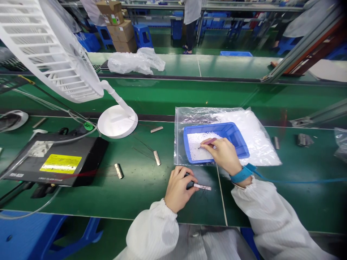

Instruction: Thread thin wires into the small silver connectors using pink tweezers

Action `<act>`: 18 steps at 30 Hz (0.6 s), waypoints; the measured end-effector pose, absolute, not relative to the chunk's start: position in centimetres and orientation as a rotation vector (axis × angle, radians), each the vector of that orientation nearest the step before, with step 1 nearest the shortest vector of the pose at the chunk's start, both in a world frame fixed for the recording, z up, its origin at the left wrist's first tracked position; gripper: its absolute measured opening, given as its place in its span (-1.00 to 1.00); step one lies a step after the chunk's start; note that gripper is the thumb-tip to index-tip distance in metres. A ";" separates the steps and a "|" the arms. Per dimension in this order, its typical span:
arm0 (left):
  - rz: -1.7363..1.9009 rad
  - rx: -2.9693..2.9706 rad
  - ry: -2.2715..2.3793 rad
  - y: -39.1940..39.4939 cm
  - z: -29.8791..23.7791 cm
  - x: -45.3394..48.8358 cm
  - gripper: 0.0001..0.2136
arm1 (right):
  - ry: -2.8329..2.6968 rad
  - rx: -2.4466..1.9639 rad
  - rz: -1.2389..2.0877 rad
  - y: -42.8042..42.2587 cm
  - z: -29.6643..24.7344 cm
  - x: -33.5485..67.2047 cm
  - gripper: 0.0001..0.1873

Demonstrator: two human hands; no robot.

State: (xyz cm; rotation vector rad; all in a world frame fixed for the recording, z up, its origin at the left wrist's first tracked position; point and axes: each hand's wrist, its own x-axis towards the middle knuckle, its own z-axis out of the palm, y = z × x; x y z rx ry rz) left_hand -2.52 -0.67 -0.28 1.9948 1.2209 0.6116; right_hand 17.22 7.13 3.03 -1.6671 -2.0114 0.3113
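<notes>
My left hand [179,188] rests on the green bench, its fingers closed around a dark rounded object whose kind I cannot make out. A short, narrow silvery strip [203,187] sticks out to the right from those fingers. My right hand [226,155], with a blue wrist strap [242,174], reaches over a blue plastic tray [238,139]. Its fingers pinch a slim pinkish-purple tool [210,141], the kind of which is unclear. Below the fingertips, tiny white pieces [196,148] cover the left part of the tray. What the tool's tip touches is too small to tell.
Under the tray lies a clear bag [260,133] full of white material. Similar strips [157,158] with thin wires are scattered to the left. A black box [59,159] with cables and a white fan [118,121] stand farther left. Grey blocks [305,140] lie right.
</notes>
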 end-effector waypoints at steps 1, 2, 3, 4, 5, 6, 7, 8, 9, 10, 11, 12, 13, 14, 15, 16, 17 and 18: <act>0.612 1.993 1.221 -0.7 -0.3 -2.5 -0.82 | -2.011 -1.669 0.311 7.1 3.0 17.2 -0.76; 0.612 1.991 1.222 -0.7 -0.2 -2.5 -0.82 | -2.010 -1.671 0.311 7.1 3.1 17.2 -0.76; 0.612 1.990 1.223 -0.6 -0.2 -2.5 -0.81 | -2.010 -1.672 0.311 7.1 3.1 17.3 -0.77; 0.613 1.991 1.224 -0.6 -0.2 -2.5 -0.80 | -2.010 -1.673 0.311 7.1 3.1 17.3 -0.77; 0.613 1.993 1.223 -0.6 -0.2 -2.5 -0.80 | -2.010 -1.675 0.310 7.1 3.1 17.3 -0.77; 0.613 1.995 1.223 -0.6 -0.2 -2.5 -0.81 | -2.010 -1.679 0.306 7.0 3.0 17.3 -0.77; 0.614 1.997 1.223 -0.6 -0.2 -2.5 -0.82 | -2.009 -1.683 0.300 7.0 3.0 17.3 -0.77; 0.614 1.998 1.222 -0.6 -0.2 -2.5 -0.83 | -2.009 -1.687 0.294 7.0 3.0 17.3 -0.76; 0.613 1.998 1.222 -0.6 -0.2 -2.5 -0.83 | -2.009 -1.689 0.289 7.0 2.9 17.3 -0.76; 0.612 1.997 1.224 -0.6 -0.2 -2.5 -0.84 | -2.009 -1.690 0.287 7.0 2.9 17.3 -0.76; 0.611 1.996 1.226 -0.6 -0.2 -2.5 -0.84 | -2.011 -1.688 0.287 7.0 2.9 17.4 -0.76; 0.610 1.995 1.228 -0.6 -0.2 -2.5 -0.84 | -2.013 -1.685 0.288 7.0 2.9 17.4 -0.76; 0.609 1.994 1.229 -0.6 -0.2 -2.5 -0.83 | -2.014 -1.682 0.289 7.0 2.8 17.4 -0.76; 0.610 1.993 1.229 -0.6 -0.2 -2.5 -0.83 | -2.014 -1.680 0.289 7.0 2.8 17.4 -0.76; 0.611 1.993 1.229 -0.6 -0.2 -2.5 -0.82 | -2.013 -1.678 0.289 7.0 2.8 17.4 -0.76; 0.614 1.994 1.227 -0.6 -0.2 -2.5 -0.82 | -2.012 -1.678 0.289 7.0 2.8 17.4 -0.76; 0.616 1.995 1.224 -0.7 -0.2 -2.5 -0.82 | -2.010 -1.679 0.288 7.0 2.8 17.4 -0.76; 0.620 1.997 1.220 -0.7 -0.3 -2.5 -0.82 | -2.008 -1.680 0.287 7.0 2.8 17.4 -0.76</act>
